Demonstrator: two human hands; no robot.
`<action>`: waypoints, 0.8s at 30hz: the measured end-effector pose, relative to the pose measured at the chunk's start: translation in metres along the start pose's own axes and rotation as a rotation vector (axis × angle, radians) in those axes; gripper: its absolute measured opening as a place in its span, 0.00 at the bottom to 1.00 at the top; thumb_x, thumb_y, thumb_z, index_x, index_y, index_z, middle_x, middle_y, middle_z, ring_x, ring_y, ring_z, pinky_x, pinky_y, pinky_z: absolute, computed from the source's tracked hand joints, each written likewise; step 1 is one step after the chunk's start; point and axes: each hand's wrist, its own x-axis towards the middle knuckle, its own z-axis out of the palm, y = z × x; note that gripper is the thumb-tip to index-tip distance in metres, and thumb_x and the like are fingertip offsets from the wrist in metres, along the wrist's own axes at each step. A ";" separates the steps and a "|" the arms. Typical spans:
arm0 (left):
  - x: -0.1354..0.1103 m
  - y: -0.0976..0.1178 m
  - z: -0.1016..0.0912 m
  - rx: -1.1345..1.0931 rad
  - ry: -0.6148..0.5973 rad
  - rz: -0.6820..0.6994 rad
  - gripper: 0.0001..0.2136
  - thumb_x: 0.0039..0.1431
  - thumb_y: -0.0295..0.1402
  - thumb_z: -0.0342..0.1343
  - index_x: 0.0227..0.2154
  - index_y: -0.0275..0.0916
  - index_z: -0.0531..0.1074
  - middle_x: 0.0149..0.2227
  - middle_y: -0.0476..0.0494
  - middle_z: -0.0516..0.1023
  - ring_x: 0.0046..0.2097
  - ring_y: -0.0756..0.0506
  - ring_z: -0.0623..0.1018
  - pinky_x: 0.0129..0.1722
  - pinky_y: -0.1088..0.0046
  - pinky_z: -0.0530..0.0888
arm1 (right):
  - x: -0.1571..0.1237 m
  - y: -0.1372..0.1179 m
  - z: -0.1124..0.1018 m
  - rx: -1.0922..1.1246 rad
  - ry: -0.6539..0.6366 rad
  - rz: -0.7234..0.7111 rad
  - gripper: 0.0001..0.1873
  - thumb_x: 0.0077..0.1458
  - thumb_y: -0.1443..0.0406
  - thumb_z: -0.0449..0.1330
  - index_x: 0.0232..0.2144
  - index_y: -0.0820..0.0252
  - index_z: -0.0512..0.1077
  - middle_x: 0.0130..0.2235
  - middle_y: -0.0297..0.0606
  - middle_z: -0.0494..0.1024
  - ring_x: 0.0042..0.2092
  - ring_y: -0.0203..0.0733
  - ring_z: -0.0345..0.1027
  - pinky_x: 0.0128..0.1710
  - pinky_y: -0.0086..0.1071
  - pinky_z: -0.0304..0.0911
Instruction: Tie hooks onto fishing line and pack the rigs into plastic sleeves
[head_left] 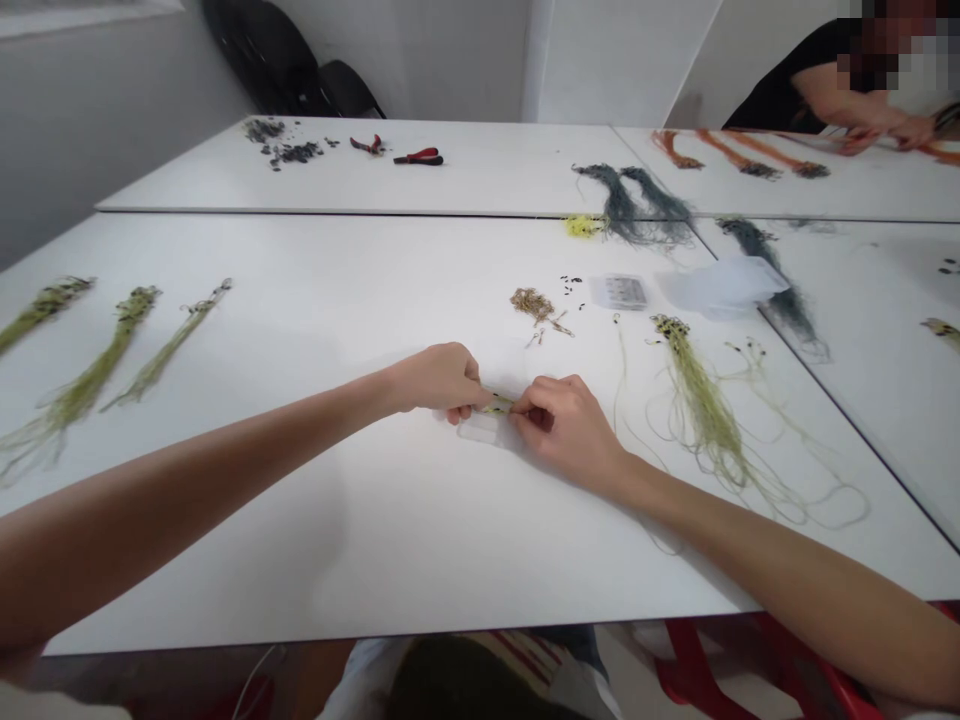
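My left hand (433, 380) and my right hand (566, 427) meet near the middle of the white table (315, 570). Fingers of both pinch the two ends of a short yellow-green wrapped bundle (496, 404), and its middle stays visible between them. Just below it lies a small clear plastic piece (478, 429), close to both hands. To the right of my right hand spreads a long pale green line bundle (705, 420) with dark beads at its top. A small heap of brass-coloured hooks or swivels (532, 305) lies above my hands.
Several pale green line bundles (79, 375) lie at the left. A clear plastic bag (724, 287) and small packet (619, 292) lie to the right. Red-handled pliers (418, 157) and grey-green line bundles (626, 205) occupy the far tables. A co-worker's hands (877, 135) work beyond, at top right.
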 end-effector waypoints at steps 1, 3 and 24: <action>0.000 -0.001 0.000 -0.013 -0.009 0.015 0.07 0.43 0.37 0.54 0.19 0.39 0.68 0.26 0.44 0.79 0.27 0.45 0.76 0.18 0.75 0.58 | 0.000 0.000 0.000 -0.001 0.000 0.001 0.07 0.52 0.72 0.56 0.24 0.60 0.69 0.26 0.30 0.72 0.28 0.33 0.63 0.40 0.36 0.52; 0.000 -0.001 -0.001 -0.038 -0.027 0.041 0.07 0.43 0.37 0.55 0.19 0.39 0.68 0.27 0.44 0.80 0.28 0.45 0.76 0.20 0.75 0.60 | 0.000 0.000 0.000 -0.003 -0.002 0.003 0.07 0.52 0.72 0.56 0.24 0.60 0.70 0.26 0.30 0.72 0.28 0.34 0.63 0.40 0.36 0.52; -0.001 0.004 -0.002 -0.055 -0.036 0.026 0.06 0.43 0.35 0.55 0.18 0.39 0.67 0.25 0.46 0.79 0.28 0.46 0.77 0.21 0.75 0.61 | -0.001 0.001 0.001 -0.006 0.003 -0.011 0.07 0.52 0.72 0.56 0.24 0.60 0.69 0.26 0.29 0.72 0.28 0.34 0.63 0.40 0.35 0.51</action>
